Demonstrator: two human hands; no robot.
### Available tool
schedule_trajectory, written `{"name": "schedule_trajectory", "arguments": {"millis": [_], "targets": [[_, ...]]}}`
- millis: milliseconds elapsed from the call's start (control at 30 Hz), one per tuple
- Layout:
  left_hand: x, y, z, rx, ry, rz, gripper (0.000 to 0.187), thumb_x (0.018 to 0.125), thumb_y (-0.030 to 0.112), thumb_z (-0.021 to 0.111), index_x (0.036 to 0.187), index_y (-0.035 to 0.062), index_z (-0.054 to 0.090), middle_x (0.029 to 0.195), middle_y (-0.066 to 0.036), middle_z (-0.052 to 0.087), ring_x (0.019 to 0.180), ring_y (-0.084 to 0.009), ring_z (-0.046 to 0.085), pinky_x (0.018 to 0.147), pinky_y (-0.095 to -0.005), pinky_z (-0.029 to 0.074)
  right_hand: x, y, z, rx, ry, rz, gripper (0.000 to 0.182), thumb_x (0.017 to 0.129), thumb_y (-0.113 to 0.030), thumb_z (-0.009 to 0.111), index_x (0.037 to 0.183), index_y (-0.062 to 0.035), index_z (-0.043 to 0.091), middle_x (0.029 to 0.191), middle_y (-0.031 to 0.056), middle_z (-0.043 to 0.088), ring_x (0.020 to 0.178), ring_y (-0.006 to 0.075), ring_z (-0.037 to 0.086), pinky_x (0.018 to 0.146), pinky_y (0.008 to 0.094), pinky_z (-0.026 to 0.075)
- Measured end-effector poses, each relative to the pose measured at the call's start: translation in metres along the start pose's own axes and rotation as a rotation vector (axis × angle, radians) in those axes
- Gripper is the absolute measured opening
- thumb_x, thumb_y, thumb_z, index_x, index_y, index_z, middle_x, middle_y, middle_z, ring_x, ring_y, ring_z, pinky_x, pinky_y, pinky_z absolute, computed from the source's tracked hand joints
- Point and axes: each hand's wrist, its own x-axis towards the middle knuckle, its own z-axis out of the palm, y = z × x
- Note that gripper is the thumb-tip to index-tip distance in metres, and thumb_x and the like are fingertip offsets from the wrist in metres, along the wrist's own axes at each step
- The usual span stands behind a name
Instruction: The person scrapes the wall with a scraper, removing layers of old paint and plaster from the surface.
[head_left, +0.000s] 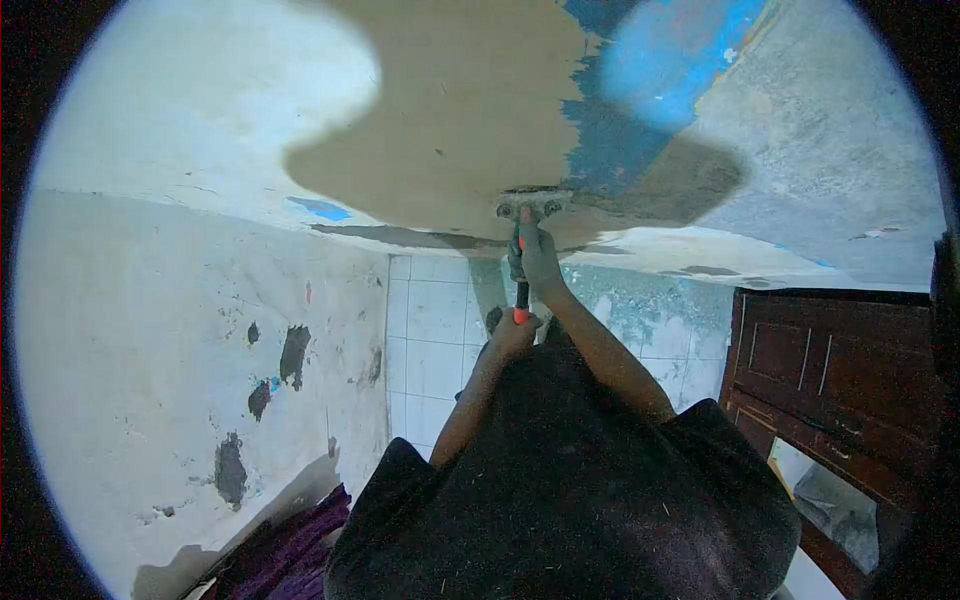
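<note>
Nearest me, my left hand (pixel 512 334) is closed round the butt of the scraper (pixel 522 294), beside its orange end, and just ahead my right hand (pixel 541 262) grips higher up, one finger reaching onto the head (pixel 541 203). I'd say the stroke wants steady push from the rear hand while the front one keeps the edge level; a low, even angle should spare the wall (pixel 440 170) from gouges. The tool lies in line between both hands, black-handled with orange parts, its wide head grey and dusty with two round knobs, seemingly against the wall beyond my right hand; I can't make out the blade edge clearly. Farther off, ragged blue paint (pixel 612 135) runs up the surface.
</note>
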Motion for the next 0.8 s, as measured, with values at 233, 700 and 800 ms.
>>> {"name": "schedule_trajectory", "arguments": {"millis": [233,700,800], "targets": [[0.009,-0.002,-0.011,0.193,-0.06,0.111,0.024,0.076,0.021,0.061,0.06,0.0051,0.052,0.051,-0.001,0.047,0.045,-0.0128,0.045,0.046,-0.0302,0.037,-0.008,-0.026,0.005,0.045,-0.032,0.044,0.054,0.089,-0.056,0.036,0.06,-0.0114,0.042,0.049,-0.0013,0.039,0.041,0.0099,0.039,0.041,0.0264,0.033],[0.019,-0.007,-0.013,0.344,-0.038,0.095,0.025,0.08,0.027,0.059,0.073,0.0038,0.052,0.052,-0.003,0.049,0.046,-0.0157,0.049,0.045,-0.0299,0.04,0.003,0.001,0.005,0.022,0.042,-0.043,0.052,0.089,-0.055,0.038,0.062,-0.0114,0.04,0.048,-0.0033,0.034,0.037,0.0062,0.03,0.036,0.0228,0.025],[0.055,-0.059,-0.024,-0.193,-0.009,0.156,0.02,0.078,0.024,0.061,0.076,0.0053,0.053,0.052,-0.003,0.05,0.047,-0.0149,0.05,0.045,-0.0283,0.039,0.004,-0.001,0.005,0.034,0.096,-0.037,0.051,0.089,-0.056,0.037,0.063,-0.0124,0.04,0.047,-0.0035,0.033,0.037,0.0065,0.031,0.036,0.023,0.025]]}}
